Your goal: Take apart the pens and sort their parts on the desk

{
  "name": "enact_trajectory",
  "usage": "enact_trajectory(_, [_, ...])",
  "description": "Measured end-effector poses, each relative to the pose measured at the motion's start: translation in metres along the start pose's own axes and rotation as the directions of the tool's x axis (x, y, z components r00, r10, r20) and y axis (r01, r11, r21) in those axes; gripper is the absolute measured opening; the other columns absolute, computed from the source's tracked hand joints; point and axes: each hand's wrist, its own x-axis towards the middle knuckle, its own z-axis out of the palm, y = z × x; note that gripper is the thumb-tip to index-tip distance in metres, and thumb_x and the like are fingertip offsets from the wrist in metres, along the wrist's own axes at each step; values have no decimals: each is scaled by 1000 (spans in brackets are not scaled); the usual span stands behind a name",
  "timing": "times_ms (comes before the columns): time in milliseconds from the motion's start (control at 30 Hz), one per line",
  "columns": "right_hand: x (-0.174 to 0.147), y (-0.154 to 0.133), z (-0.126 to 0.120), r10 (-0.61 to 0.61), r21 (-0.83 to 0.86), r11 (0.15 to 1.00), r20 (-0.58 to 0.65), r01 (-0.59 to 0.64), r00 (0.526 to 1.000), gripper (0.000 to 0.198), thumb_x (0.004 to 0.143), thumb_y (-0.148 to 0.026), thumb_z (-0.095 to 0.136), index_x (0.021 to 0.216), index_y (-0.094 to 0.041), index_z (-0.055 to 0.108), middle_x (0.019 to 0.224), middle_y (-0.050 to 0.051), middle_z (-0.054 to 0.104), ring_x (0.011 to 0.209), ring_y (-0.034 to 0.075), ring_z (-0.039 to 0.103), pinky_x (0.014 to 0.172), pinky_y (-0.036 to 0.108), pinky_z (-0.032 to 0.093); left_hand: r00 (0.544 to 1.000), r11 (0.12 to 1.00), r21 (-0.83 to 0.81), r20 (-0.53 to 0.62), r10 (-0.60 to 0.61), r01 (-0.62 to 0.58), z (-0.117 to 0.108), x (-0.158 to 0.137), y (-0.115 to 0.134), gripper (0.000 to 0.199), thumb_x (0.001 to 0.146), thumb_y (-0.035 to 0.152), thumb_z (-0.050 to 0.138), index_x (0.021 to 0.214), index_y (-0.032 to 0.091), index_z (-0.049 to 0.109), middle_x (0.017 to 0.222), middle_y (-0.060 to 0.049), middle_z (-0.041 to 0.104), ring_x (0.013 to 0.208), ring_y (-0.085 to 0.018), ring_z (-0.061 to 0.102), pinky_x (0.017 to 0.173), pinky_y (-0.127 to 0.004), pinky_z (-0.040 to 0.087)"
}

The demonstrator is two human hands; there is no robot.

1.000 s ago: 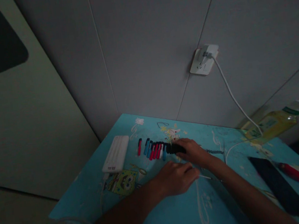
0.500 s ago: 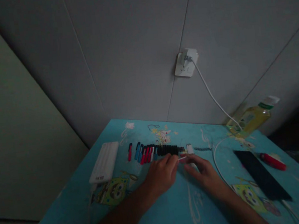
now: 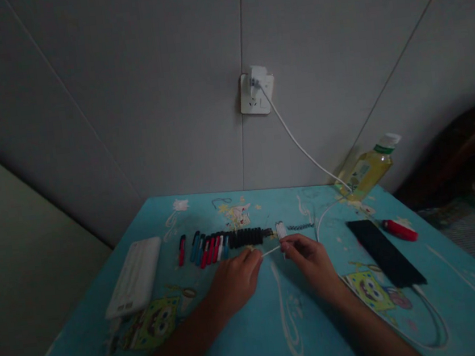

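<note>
Between my hands stretches a thin white stick [image 3: 271, 251], low over the table. My left hand [image 3: 237, 276] is closed round its left end. My right hand [image 3: 309, 256] pinches its right end between thumb and fingers. Just behind the right fingers lie several similar white sticks [image 3: 280, 230] side by side. To their left is a row of short black pieces [image 3: 247, 237]. Farther left several red, blue and white pen-like sticks [image 3: 211, 249] with dark ends lie close together. A single red one [image 3: 182, 250] lies apart from them. A dark chain-like strand [image 3: 301, 227] lies right of the white sticks.
A white power bank [image 3: 134, 276] with a cable lies at left. A black phone-like slab [image 3: 385, 252], a red object [image 3: 400, 230] and a bottle of yellow liquid [image 3: 368, 171] stand or lie at right. A white cord [image 3: 297, 142] hangs from the wall charger [image 3: 257, 80] onto the table.
The view has swung right, so things appear farther left. My hands have drawn slightly apart, and more of the white stick shows between them.
</note>
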Motion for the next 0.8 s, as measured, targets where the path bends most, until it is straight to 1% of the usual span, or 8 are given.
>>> enact_trajectory(100, [3, 3, -5, 20, -31, 999, -74, -22, 997, 31, 89, -46, 60, 100, -19, 69, 82, 5, 69, 75, 19, 62, 69, 30, 50, 1000, 1000, -4, -24, -7, 7, 2, 0, -1, 25, 102, 28, 36, 105, 23, 59, 88, -3, 67, 79, -17, 66, 67, -26, 47])
enact_trajectory(167, [5, 5, -8, 18, -87, 996, -96, -27, 995, 31, 90, -46, 58, 102, -19, 70, 87, 6, 71, 76, 20, 64, 70, 31, 51, 1000, 1000, 1, -18, -13, 13, 3, -1, -1, 25, 102, 29, 35, 107, 23, 59, 89, -4, 67, 80, -17, 67, 67, -27, 47])
enact_trajectory(233, [5, 7, -9, -12, -167, 986, -102, -5, 995, 30, 92, -44, 55, 104, -21, 70, 92, 6, 71, 76, 20, 64, 67, 30, 51, 1000, 1000, 8, 0, -15, 15, 3, -2, -1, 25, 102, 30, 35, 106, 22, 58, 89, -4, 68, 80, -18, 67, 67, -27, 46])
enact_trajectory(300, [7, 11, -9, -90, -265, 962, -87, 64, 992, 29, 94, -41, 53, 107, -22, 69, 97, 7, 70, 79, 19, 64, 67, 29, 51, 1000, 1000, 15, 10, -10, 10, 2, -2, 0, 24, 102, 30, 35, 105, 22, 58, 90, -4, 68, 80, -18, 67, 66, -27, 46])
enact_trajectory(400, [15, 21, -9, -223, -419, 887, -23, 193, 975, 30, 96, -35, 48, 113, -22, 70, 104, 9, 68, 86, 20, 64, 75, 31, 52, 1000, 1000, 17, 12, 0, 0, 0, -2, 1, 22, 102, 29, 36, 103, 22, 57, 89, -3, 68, 79, -17, 67, 65, -27, 44])
enact_trajectory(500, [28, 33, -8, -275, -564, 782, 72, 266, 959, 33, 97, -30, 45, 120, -21, 67, 100, 10, 67, 90, 22, 63, 83, 33, 51, 1000, 1000, 21, 7, 0, 0, -2, -2, 1, 21, 102, 28, 36, 102, 22, 57, 88, -3, 68, 77, -17, 67, 63, -27, 43])
enact_trajectory(633, [45, 42, -2, -261, -712, 635, 166, 298, 951, 34, 98, -24, 44, 125, -21, 64, 101, 10, 66, 96, 22, 61, 89, 33, 49, 1000, 1000, 31, 16, -5, 4, -2, -1, 1, 22, 102, 29, 35, 102, 23, 56, 89, -2, 68, 78, -18, 67, 62, -28, 43])
enact_trajectory(800, [53, 40, 5, -212, -785, 539, 225, 305, 951, 37, 97, -19, 44, 132, -20, 59, 105, 11, 66, 99, 23, 59, 92, 34, 47, 1000, 999, 37, 24, -8, 7, -1, -1, 0, 21, 102, 28, 36, 103, 23, 56, 90, -2, 68, 79, -18, 67, 62, -28, 43])
